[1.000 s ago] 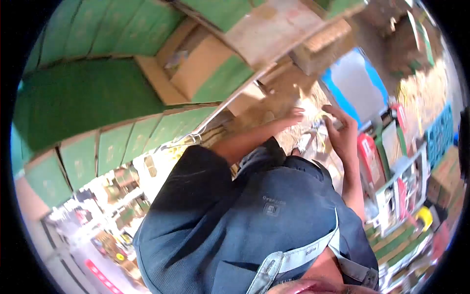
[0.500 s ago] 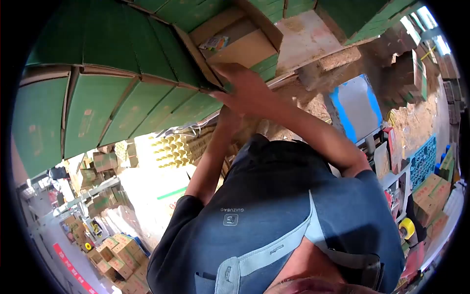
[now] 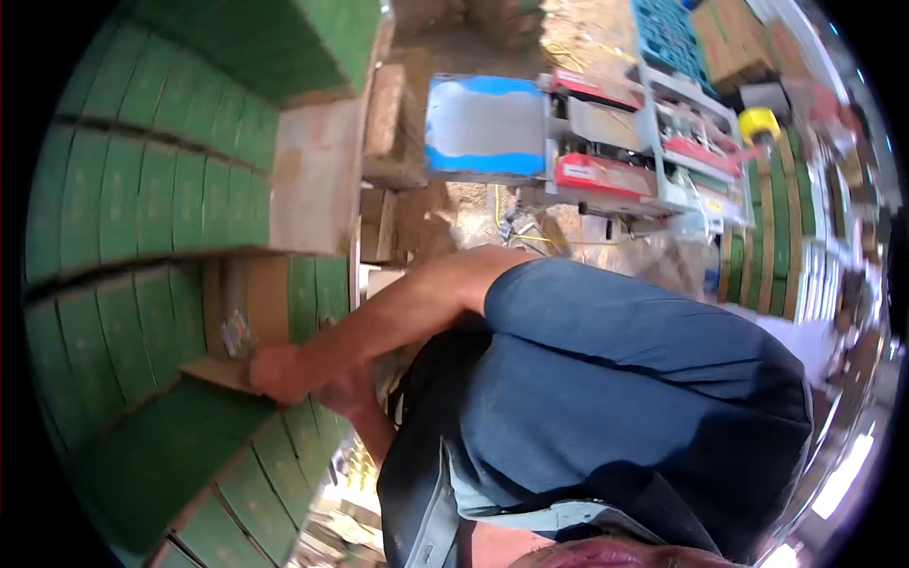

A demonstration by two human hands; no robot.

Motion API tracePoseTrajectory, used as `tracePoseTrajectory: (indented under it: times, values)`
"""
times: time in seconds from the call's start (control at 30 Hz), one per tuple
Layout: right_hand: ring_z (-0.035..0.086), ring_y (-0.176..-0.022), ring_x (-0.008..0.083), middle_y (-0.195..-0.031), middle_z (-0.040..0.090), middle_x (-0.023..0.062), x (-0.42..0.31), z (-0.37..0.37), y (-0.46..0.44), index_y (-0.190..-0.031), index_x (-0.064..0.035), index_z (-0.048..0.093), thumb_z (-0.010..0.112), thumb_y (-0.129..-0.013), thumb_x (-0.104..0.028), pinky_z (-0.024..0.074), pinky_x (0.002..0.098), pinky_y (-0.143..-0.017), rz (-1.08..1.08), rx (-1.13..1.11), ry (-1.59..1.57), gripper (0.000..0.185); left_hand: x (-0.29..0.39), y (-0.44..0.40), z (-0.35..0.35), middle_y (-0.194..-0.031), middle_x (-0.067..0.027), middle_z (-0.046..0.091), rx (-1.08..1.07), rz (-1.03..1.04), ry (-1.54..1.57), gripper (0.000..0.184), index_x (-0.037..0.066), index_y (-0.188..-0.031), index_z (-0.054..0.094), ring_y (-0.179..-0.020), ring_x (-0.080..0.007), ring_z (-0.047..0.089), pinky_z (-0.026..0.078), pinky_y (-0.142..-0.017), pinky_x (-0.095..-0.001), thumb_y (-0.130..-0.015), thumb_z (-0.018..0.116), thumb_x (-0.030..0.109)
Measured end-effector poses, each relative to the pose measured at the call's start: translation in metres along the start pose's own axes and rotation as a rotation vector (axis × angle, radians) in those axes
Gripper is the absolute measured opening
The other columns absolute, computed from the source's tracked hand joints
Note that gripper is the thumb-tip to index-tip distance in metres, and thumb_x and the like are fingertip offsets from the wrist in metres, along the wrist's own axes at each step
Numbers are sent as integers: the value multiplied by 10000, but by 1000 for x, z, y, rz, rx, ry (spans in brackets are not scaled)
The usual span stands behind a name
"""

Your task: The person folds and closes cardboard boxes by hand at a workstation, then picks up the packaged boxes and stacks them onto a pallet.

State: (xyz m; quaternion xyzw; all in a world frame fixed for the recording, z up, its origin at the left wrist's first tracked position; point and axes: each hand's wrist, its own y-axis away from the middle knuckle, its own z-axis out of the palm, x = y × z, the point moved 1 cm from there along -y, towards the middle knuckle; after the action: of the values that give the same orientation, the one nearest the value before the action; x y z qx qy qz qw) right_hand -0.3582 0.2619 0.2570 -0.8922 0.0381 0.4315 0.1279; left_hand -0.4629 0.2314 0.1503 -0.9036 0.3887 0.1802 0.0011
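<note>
My right hand (image 3: 277, 375) reaches across to the left, its fingers closed at the edge of a brown flap (image 3: 216, 371) on an open green carton (image 3: 268, 301). A small colourful printed item (image 3: 235, 331) shows inside this carton. Just right of and partly behind my right wrist is my left hand (image 3: 343, 388); it is blurred and its fingers are hidden, close to the green cartons.
Rows of green cartons (image 3: 123, 194) fill the left side, beside a pale board (image 3: 312, 180). Ahead stand a blue-edged grey panel (image 3: 486, 128), red-and-white boxes (image 3: 606, 175) and a grey rack (image 3: 696, 142). A yellow tape roll (image 3: 758, 124) lies at the right.
The view has turned, shifting the blue-edged panel and rack leftward. Both hands have moved from in front of the body to the cartons, and my right hand has closed at the flap.
</note>
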Motion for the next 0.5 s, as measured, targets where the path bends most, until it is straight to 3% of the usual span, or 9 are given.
tracePoseTrajectory:
  times: [0.03,0.1,0.13,0.23,0.27,0.33,0.4,0.43,0.5]
  values:
    - [694,-770,351,-770,695,162,-2,-3,-1,-723,-49,703,668,-657,-133,571,445,-676,23,38,10,112,0,-6,-17,-1082,-66,681,45,2,16,363,150,-1175,622,-892,-266,670,518,-721,-467,-937,539,411]
    - [688,-791,367,-794,693,186,-3,-18,-2,-764,-38,709,661,-650,-137,561,461,-684,-11,132,24,158,6,4,-61,-1190,-75,648,403,376,-173,405,139,-1228,603,-1056,-286,629,490,-856,-509,-960,495,423]
    - [688,-791,367,-794,693,186,-8,-34,3,-764,-38,709,661,-650,-137,561,461,-684,9,164,29,158,9,8,-64,-1190,-75,648,417,411,-178,405,139,-1228,603,-1056,-286,629,490,-856,-509,-960,495,423]
    - [676,-775,384,-760,674,204,-24,-68,17,-734,-17,686,647,-643,-116,548,472,-687,-83,193,-58,140,4,12,-56,-1373,-75,532,372,440,-530,487,136,-1359,508,-1272,-278,487,422,-991,-538,-972,467,429]
    - [676,-775,384,-760,674,204,-24,-73,19,-734,-17,686,647,-643,-116,548,472,-687,-70,218,-48,140,-2,8,-37,-1440,-93,451,399,479,-1128,574,113,-1413,424,-1334,-287,403,370,-1045,-543,-957,484,457]
    - [669,-772,397,-757,674,204,-27,-92,27,-739,-19,688,645,-650,-123,541,483,-687,-82,166,-81,144,9,3,-57,-1506,-111,371,445,490,-1741,677,90,-1468,341,-1396,-296,318,319,-1099,-549,-943,502,484]
    - [665,-774,405,-752,670,205,-33,-114,46,-750,-23,692,640,-658,-128,534,490,-686,-75,177,-50,149,18,14,-95,-1551,-158,263,654,317,-3132,861,22,-1498,213,-1438,-312,214,205,-1177,-514,-899,548,541]
    - [665,-779,404,-758,670,210,-37,-122,54,-758,-23,693,639,-665,-131,532,492,-685,-105,195,-78,152,21,19,-112,-1525,-199,287,789,228,-3047,900,-20,-1477,229,-1427,-337,232,151,-1197,-492,-869,616,519]
    - [666,-785,403,-764,670,214,-41,-144,72,-765,-24,694,637,-672,-133,531,493,-684,-132,222,-101,155,25,16,-122,-1505,-179,329,710,343,-3075,937,-33,-1450,272,-1417,-328,262,165,-1194,-501,-826,653,553]
